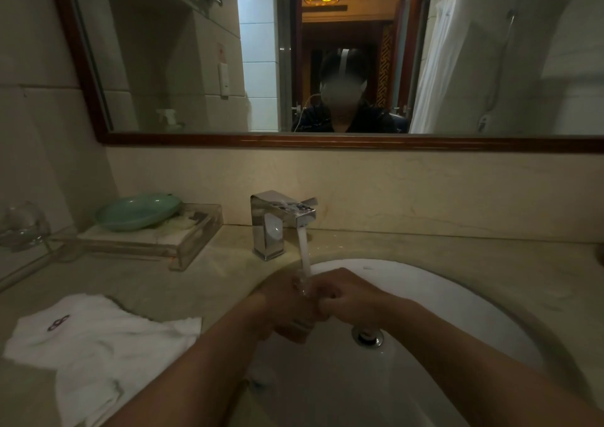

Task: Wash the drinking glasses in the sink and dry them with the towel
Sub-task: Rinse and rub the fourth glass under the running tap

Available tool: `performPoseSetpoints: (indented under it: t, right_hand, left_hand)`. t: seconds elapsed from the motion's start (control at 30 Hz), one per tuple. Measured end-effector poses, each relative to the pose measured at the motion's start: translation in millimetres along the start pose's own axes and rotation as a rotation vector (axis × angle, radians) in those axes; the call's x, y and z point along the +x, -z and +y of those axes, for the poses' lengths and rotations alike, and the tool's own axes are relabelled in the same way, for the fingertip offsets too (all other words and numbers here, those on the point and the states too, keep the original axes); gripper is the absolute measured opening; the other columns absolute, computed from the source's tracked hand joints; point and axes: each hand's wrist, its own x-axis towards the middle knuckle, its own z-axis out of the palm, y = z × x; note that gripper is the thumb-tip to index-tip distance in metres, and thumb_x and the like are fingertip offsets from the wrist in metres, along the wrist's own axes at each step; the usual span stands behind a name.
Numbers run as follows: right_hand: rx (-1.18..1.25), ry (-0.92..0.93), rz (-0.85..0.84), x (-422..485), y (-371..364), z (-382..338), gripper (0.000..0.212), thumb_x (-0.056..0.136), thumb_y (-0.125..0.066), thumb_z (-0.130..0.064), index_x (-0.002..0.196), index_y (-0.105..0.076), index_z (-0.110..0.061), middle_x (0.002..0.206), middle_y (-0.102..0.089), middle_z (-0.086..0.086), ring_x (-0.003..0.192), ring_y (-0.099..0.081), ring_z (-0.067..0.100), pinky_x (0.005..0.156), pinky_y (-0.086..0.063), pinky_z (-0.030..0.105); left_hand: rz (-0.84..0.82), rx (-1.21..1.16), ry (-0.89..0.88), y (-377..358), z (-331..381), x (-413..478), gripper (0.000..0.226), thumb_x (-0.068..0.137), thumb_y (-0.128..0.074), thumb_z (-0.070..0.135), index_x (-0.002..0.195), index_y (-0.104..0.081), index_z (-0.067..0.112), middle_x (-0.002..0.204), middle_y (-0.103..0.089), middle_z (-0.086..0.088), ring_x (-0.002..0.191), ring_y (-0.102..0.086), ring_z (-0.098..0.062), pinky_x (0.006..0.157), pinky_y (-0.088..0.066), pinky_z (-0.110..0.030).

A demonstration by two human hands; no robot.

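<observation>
A clear drinking glass [302, 287] is held over the white sink [457, 299], right under the running water from the chrome tap [281, 220]. My left hand [284, 305] wraps around the glass from the left. My right hand [349, 299] presses against it from the right with curled fingers. Most of the glass is hidden between the hands. A white towel [94, 338] lies crumpled on the counter to the left of the sink. Another clear glass [23, 227] stands at the far left edge.
A green dish [137, 211] rests on a clear acrylic tray [183, 246] at the back left of the counter. The drain plug [369, 336] sits in the basin below my hands. A framed mirror [294, 140] hangs above the backsplash.
</observation>
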Motion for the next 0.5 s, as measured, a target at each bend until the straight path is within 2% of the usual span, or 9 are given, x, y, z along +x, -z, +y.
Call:
performPoseSetpoints:
  t: [0.07, 0.1, 0.17, 0.2, 0.23, 0.3, 0.4, 0.43, 0.5]
  right_hand:
    - [0.032, 0.027, 0.025, 1.3, -2.7, 3.1, 0.020, 0.081, -0.053, -0.033, 0.092, -0.069, -0.028, 0.095, -0.068, -0.006, 0.090, -0.063, 0.019, 0.085, -0.054, 0.044]
    - [0.051, 0.029, 0.032, 1.9, -5.3, 4.2, 0.019, 0.087, -0.053, -0.037, 0.092, -0.070, -0.028, 0.094, -0.069, -0.006, 0.089, -0.064, 0.020, 0.086, -0.054, 0.044]
    - [0.077, -0.010, 0.065, 2.8, -7.6, 3.0, 0.043, 0.098, -0.051, -0.054, 0.091, -0.072, -0.017, 0.089, -0.072, 0.003, 0.085, -0.068, 0.024, 0.084, -0.056, 0.042]
    - [0.073, -0.014, 0.091, 3.4, -7.8, 2.4, 0.051, 0.098, -0.049, -0.058, 0.091, -0.072, -0.013, 0.087, -0.072, 0.006, 0.082, -0.068, 0.024, 0.082, -0.057, 0.041]
    - [0.058, 0.005, 0.123, 4.6, -8.1, 3.2, 0.049, 0.099, -0.050, -0.056, 0.092, -0.072, -0.013, 0.086, -0.072, 0.006, 0.080, -0.068, 0.022, 0.081, -0.057, 0.040]
    - [0.027, 0.044, 0.159, 6.1, -7.7, 6.1, 0.033, 0.101, -0.056, -0.045, 0.093, -0.075, -0.018, 0.085, -0.073, 0.001, 0.077, -0.070, 0.015, 0.080, -0.059, 0.041]
    - [0.024, 0.055, 0.138, 5.4, -8.2, 8.9, 0.023, 0.101, -0.059, -0.037, 0.095, -0.075, -0.021, 0.084, -0.073, -0.003, 0.076, -0.070, 0.012, 0.075, -0.061, 0.035]
    - [0.042, 0.072, 0.169, 4.5, -9.3, 8.7, 0.020, 0.101, -0.060, -0.036, 0.097, -0.074, -0.023, 0.085, -0.073, -0.004, 0.077, -0.070, 0.011, 0.073, -0.060, 0.031]
    - [0.109, 0.113, 0.303, 5.5, -9.6, 7.8, 0.015, 0.100, -0.062, -0.033, 0.100, -0.073, -0.023, 0.090, -0.073, -0.005, 0.081, -0.070, 0.013, 0.069, -0.061, 0.032]
  left_hand:
    - [-0.016, -0.020, 0.008, -0.1, 1.0, 2.5, 0.021, 0.085, -0.077, 0.010, 0.102, -0.074, -0.001, 0.088, -0.071, -0.024, 0.076, -0.067, -0.032, 0.076, -0.059, -0.046]
    - [-0.018, -0.009, 0.007, -0.2, 0.9, 5.5, 0.016, 0.084, -0.078, 0.010, 0.097, -0.074, 0.002, 0.086, -0.072, -0.022, 0.075, -0.068, -0.031, 0.072, -0.059, -0.041]
    - [-0.064, 0.044, 0.019, -0.1, 0.4, 7.1, 0.008, 0.086, -0.077, 0.016, 0.085, -0.071, 0.011, 0.076, -0.073, -0.012, 0.065, -0.072, -0.023, 0.060, -0.057, -0.029]
    - [-0.110, 0.019, 0.045, -0.7, -0.4, 8.5, 0.013, 0.090, -0.074, 0.016, 0.080, -0.067, 0.012, 0.067, -0.069, -0.006, 0.056, -0.068, -0.018, 0.052, -0.052, -0.025]
    - [-0.132, 0.006, 0.056, -0.3, -0.1, 8.4, 0.018, 0.092, -0.071, 0.013, 0.076, -0.065, 0.008, 0.061, -0.065, -0.003, 0.049, -0.062, -0.016, 0.049, -0.048, -0.023]
    - [-0.055, 0.009, 0.041, 0.0, 0.0, 9.4, 0.012, 0.085, -0.075, 0.010, 0.083, -0.070, -0.001, 0.065, -0.063, -0.010, 0.056, -0.059, -0.022, 0.052, -0.048, -0.026]
    - [-0.019, 0.033, -0.021, -1.5, -0.6, 8.5, 0.030, 0.066, -0.081, 0.032, 0.081, -0.074, 0.008, 0.073, -0.066, -0.013, 0.066, -0.063, -0.024, 0.061, -0.055, -0.032]
    - [-0.015, 0.026, -0.028, -1.5, -1.4, 9.0, 0.028, 0.065, -0.081, 0.031, 0.081, -0.074, 0.009, 0.074, -0.066, -0.013, 0.065, -0.063, -0.024, 0.063, -0.056, -0.033]
    - [0.001, -0.017, 0.012, 0.8, -5.3, 11.4, 0.015, 0.075, -0.079, 0.008, 0.087, -0.071, 0.006, 0.075, -0.060, -0.017, 0.063, -0.058, -0.025, 0.058, -0.050, -0.031]
